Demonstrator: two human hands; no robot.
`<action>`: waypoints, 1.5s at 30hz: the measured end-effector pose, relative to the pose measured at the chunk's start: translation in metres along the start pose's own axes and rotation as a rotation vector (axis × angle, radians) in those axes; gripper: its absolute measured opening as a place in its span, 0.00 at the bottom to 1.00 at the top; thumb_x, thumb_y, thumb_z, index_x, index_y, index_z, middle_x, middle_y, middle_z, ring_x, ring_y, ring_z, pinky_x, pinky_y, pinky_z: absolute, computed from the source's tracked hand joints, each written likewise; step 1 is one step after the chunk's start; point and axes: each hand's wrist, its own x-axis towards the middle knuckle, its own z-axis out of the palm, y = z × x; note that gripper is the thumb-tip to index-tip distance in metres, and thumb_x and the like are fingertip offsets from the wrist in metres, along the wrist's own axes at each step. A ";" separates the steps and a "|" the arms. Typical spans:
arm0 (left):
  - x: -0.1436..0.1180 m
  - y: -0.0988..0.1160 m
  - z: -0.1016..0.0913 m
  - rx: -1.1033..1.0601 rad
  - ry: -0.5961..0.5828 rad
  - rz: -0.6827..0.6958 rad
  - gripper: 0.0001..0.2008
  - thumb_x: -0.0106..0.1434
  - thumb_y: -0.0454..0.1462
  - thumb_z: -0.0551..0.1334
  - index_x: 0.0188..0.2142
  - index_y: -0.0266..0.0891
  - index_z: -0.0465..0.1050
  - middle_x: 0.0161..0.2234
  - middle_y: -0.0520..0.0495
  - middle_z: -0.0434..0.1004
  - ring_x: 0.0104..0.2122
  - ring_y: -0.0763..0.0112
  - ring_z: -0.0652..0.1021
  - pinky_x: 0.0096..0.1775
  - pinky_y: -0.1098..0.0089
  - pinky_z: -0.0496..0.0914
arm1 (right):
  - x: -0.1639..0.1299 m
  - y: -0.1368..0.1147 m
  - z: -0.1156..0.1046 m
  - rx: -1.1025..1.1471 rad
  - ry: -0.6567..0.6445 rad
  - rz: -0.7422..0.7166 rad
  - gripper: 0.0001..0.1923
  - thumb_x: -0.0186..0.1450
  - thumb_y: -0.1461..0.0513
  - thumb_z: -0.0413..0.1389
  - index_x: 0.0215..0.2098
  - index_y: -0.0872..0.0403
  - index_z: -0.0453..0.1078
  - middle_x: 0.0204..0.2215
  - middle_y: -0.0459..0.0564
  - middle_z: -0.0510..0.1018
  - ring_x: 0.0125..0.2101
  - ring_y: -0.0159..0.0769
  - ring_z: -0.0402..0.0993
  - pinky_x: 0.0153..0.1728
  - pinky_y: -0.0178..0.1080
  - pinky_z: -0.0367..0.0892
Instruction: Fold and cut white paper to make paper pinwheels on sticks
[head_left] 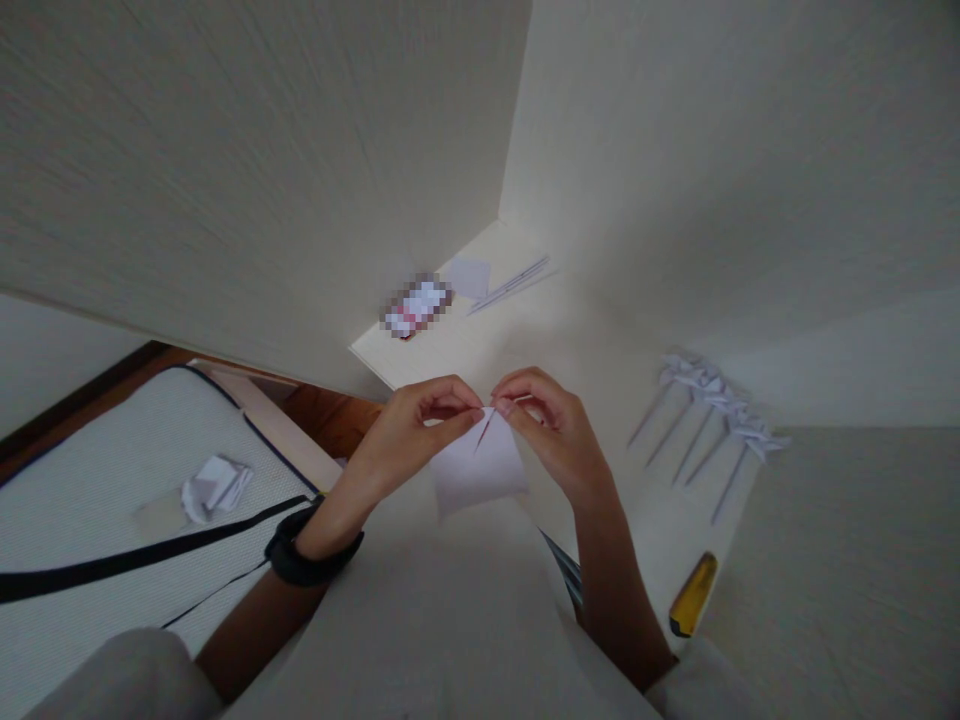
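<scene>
A sheet of white paper hangs in front of my body, held at its upper edge by both hands. My left hand pinches that edge from the left, thumb against fingers. Close beside it, my right hand pinches the same edge from the right. A thin dark line, like a slit, runs down the paper from between my fingertips; I cannot tell exactly what it is. To the right, several folded white paper pinwheels on thin sticks lie in a row on the white tabletop.
A yellow-handled tool with a dark end lies near the table's right edge. At the back are several thin sticks, a small paper square and a blurred phone-like object. Crumpled paper rests on a pale padded surface at left. Walls enclose the table.
</scene>
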 end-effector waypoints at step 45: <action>0.003 0.031 -0.020 -0.037 -0.049 -0.099 0.07 0.53 0.39 0.69 0.27 0.37 0.77 0.25 0.52 0.78 0.27 0.73 0.76 0.31 0.74 0.68 | 0.005 -0.021 0.009 -0.056 0.025 -0.149 0.03 0.63 0.65 0.58 0.31 0.51 0.71 0.33 0.47 0.74 0.36 0.33 0.72 0.38 0.38 0.68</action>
